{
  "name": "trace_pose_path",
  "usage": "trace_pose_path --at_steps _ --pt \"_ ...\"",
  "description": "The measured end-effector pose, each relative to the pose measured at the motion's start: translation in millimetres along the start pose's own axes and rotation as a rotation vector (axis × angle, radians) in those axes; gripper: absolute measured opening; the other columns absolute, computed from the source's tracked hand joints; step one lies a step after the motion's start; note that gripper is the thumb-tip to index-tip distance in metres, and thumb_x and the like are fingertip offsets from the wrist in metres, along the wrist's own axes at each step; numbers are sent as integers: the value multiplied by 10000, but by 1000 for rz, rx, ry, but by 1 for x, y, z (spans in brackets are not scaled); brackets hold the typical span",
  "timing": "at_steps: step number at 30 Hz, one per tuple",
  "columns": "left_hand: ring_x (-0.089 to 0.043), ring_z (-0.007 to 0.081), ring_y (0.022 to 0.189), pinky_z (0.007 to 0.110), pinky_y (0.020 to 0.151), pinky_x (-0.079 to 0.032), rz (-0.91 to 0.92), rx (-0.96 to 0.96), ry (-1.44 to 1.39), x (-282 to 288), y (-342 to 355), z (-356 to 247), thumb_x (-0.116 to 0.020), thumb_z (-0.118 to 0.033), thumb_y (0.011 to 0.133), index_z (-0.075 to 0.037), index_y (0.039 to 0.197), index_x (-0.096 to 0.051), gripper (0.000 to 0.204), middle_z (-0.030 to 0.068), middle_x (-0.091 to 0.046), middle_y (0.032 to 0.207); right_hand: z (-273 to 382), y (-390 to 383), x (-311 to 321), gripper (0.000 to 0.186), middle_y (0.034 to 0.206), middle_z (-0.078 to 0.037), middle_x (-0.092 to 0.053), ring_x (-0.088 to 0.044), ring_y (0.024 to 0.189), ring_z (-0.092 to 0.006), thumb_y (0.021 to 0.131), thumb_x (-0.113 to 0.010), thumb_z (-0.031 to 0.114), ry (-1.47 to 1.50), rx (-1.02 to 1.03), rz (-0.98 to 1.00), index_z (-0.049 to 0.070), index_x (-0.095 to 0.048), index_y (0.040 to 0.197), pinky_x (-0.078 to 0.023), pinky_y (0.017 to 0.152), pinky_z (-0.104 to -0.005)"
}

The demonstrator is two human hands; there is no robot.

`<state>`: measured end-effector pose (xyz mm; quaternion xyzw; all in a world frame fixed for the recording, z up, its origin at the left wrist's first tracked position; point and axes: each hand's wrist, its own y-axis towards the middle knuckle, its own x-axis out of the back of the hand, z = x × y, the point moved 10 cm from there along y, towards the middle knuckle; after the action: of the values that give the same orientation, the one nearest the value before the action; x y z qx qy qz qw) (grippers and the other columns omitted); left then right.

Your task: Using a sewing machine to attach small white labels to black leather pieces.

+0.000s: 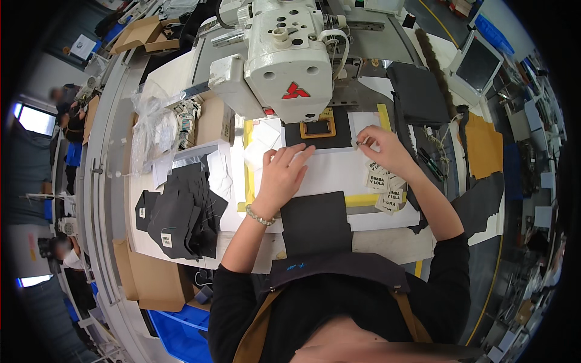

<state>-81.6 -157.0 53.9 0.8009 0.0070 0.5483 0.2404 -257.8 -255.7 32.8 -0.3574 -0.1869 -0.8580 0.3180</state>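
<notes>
In the head view, the left hand (281,175) spreads its fingers loosely at the near edge of the dark fabric (341,134) beneath the sewing machine (287,69); the right hand (387,152) pinches a small pale piece (354,144) near loose labels (378,181).

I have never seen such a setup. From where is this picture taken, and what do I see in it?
This picture comes from a camera on the person's head, looking down; its wide lens bends straight edges. No robot here: just a person's left hand and right hand. Before them stands a white machine, apparently for sewing, with an orange frame over dark fabric. The left hand is spread near the fabric's front edge, holding nothing visible. The right hand pinches a small thing, too tiny to name. Pale labels lie near the right forearm; dark pieces are piled on the left.
</notes>
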Motion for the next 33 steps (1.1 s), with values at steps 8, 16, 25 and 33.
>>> trace_pose_path --at_steps 8,16,25,33 --pt "-584 107 920 277 766 -389 -117 -444 3 17 2 -70 -635 -130 773 -166 1067 -676 299 -41 -638 1004 29 -13 -83 167 909 -51 -627 -638 761 -128 858 -611 33 924 -270 390 18 -583 1022 -460 646 -235" --pt "-616 146 808 288 713 -458 -140 109 -492 3 3 -1 -719 -12 765 -80 927 -697 177 8 -668 810 18 -3 -83 152 885 -63 -657 -648 783 -109 860 -676 30 960 -394 250 4 -630 1003 -466 622 -217" --pt "-640 257 984 342 825 -527 -125 225 -768 -20 20 33 -673 -11 821 -31 1165 -638 346 141 -643 1173 22 45 -40 143 1041 -99 -707 -693 907 -223 878 -637 24 202 155 -207 8 -684 1012 -550 796 -292" --pt "-545 274 1169 405 984 -405 -23 12 -116 -33 27 13 -679 -144 795 -16 1230 -577 465 124 -588 1274 28 58 -50 159 1054 -105 -692 -672 918 -288 837 -654 61 -176 282 -256 43 -690 991 -557 796 -357"
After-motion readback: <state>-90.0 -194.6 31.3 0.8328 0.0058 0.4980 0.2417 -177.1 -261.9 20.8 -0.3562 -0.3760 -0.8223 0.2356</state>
